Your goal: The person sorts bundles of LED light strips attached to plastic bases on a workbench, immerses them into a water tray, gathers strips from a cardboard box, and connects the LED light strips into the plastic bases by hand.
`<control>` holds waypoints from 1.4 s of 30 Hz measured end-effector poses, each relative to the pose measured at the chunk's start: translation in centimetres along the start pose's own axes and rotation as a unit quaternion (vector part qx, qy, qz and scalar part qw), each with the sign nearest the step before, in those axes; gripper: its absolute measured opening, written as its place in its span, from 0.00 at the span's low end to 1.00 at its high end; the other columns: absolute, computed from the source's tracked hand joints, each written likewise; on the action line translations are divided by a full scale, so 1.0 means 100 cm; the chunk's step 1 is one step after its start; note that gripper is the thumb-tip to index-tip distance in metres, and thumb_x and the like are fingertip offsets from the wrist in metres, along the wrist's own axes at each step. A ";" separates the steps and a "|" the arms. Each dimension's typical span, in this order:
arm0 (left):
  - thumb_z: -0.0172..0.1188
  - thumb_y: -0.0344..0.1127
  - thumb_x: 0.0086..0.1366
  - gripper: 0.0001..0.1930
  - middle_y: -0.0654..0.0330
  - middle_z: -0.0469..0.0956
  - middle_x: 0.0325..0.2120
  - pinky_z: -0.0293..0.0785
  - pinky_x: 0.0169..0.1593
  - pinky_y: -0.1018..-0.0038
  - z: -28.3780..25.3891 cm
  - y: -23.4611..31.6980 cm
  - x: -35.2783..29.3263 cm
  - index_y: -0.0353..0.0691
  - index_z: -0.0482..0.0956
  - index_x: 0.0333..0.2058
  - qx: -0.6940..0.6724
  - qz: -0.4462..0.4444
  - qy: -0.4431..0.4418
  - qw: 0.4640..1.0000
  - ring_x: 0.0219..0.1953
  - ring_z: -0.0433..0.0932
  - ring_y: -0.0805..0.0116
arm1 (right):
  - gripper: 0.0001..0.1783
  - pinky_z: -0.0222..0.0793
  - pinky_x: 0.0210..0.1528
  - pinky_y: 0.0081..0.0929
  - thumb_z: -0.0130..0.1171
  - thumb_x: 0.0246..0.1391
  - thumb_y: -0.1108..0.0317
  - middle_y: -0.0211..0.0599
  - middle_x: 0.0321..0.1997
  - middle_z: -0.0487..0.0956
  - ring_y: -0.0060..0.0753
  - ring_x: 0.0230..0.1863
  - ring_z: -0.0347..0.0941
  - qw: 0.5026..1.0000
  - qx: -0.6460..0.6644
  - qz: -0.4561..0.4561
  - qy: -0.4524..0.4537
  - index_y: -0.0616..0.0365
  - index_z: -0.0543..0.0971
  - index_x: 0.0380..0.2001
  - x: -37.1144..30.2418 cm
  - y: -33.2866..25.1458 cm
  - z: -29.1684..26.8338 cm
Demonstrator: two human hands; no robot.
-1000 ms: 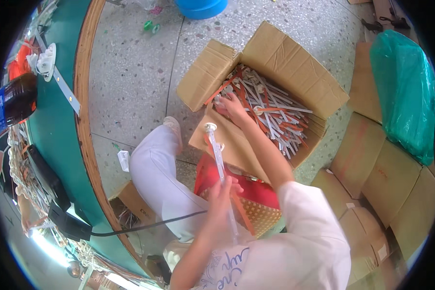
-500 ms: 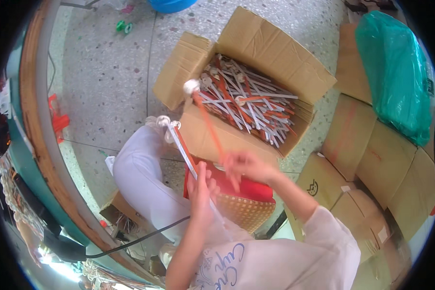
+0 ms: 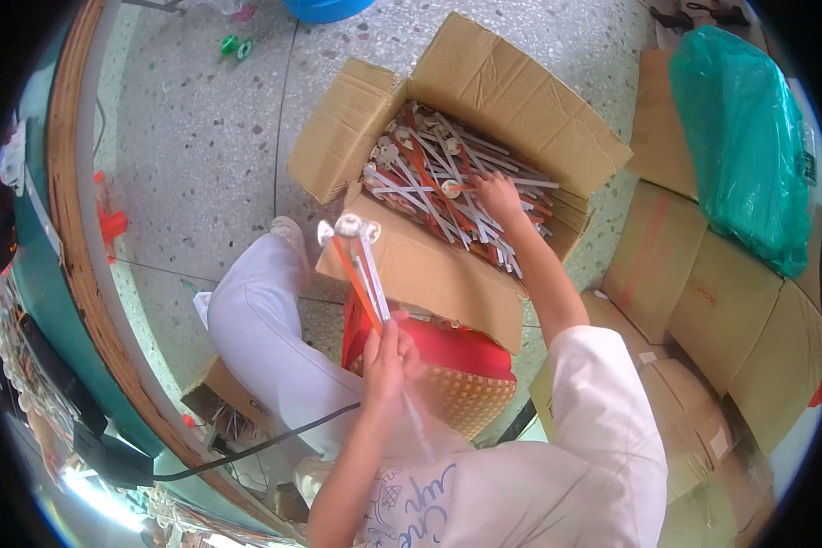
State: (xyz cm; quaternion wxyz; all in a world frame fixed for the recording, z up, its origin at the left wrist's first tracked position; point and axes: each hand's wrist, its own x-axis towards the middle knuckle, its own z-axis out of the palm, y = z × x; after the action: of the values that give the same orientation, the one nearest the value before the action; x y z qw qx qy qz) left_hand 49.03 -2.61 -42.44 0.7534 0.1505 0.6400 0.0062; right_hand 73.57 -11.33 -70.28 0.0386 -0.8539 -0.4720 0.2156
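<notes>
My left hand (image 3: 388,358) is closed around a small bunch of long flat strips (image 3: 372,290), white and orange, whose round white ends fan out above the fingers. Their lower part trails down in front of my shirt. My right hand (image 3: 497,194) is down inside the open cardboard box (image 3: 434,260), among a heap of similar strips (image 3: 422,203). Its fingers look pinched on an orange strip (image 3: 466,188) with a round white end, though the fingertips are partly hidden.
A red seat with a woven tan side (image 3: 470,393) is in front of me. At left runs a wooden-edged table (image 3: 73,274) with a black cable. Folded cardboard (image 3: 648,247) and a green plastic bag (image 3: 735,146) lie at right; a blue tub (image 3: 327,7) is at the far edge.
My right hand has left the strips near my left hand and reached up and away into the box. The bunch in my left hand now includes another strip, its ends gathered together.
</notes>
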 end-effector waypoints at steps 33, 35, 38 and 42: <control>0.41 0.45 0.67 0.15 0.70 0.56 0.16 0.48 0.15 0.84 0.000 -0.002 0.008 0.42 0.64 0.44 -0.050 -0.023 -0.042 0.998 0.13 0.51 0.82 | 0.16 0.68 0.37 0.45 0.58 0.42 0.68 0.53 0.33 0.74 0.58 0.33 0.71 0.983 0.082 0.159 0.052 0.62 0.73 0.37 -0.027 0.008 0.014; 0.42 0.45 0.67 0.15 0.70 0.56 0.16 0.49 0.15 0.84 0.005 -0.004 0.007 0.42 0.64 0.44 -0.043 -0.022 -0.033 0.998 0.13 0.51 0.82 | 0.15 0.68 0.36 0.45 0.59 0.41 0.69 0.53 0.30 0.74 0.59 0.31 0.71 0.981 0.076 0.173 0.041 0.62 0.74 0.35 -0.028 0.014 0.013; 0.43 0.43 0.67 0.14 0.70 0.56 0.16 0.49 0.15 0.85 0.002 -0.007 0.007 0.41 0.65 0.44 -0.034 -0.016 -0.013 0.999 0.13 0.52 0.83 | 0.07 0.70 0.31 0.32 0.59 0.45 0.70 0.37 0.25 0.76 0.38 0.26 0.74 0.877 0.398 0.262 -0.059 0.59 0.74 0.29 -0.047 -0.009 -0.029; 0.48 0.41 0.65 0.13 0.69 0.62 0.18 0.50 0.15 0.86 0.003 -0.007 0.009 0.40 0.65 0.44 -0.006 -0.018 0.019 1.000 0.13 0.54 0.85 | 0.07 0.69 0.32 0.20 0.60 0.46 0.73 0.26 0.28 0.75 0.18 0.29 0.71 0.617 0.731 0.242 -0.163 0.58 0.72 0.29 -0.121 -0.081 -0.106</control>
State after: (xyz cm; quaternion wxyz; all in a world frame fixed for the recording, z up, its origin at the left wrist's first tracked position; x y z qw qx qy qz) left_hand 49.39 -3.17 -43.41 0.7422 0.1343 0.6566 -0.0003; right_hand 65.90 -15.34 -54.46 0.5188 -0.5775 0.0667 0.6268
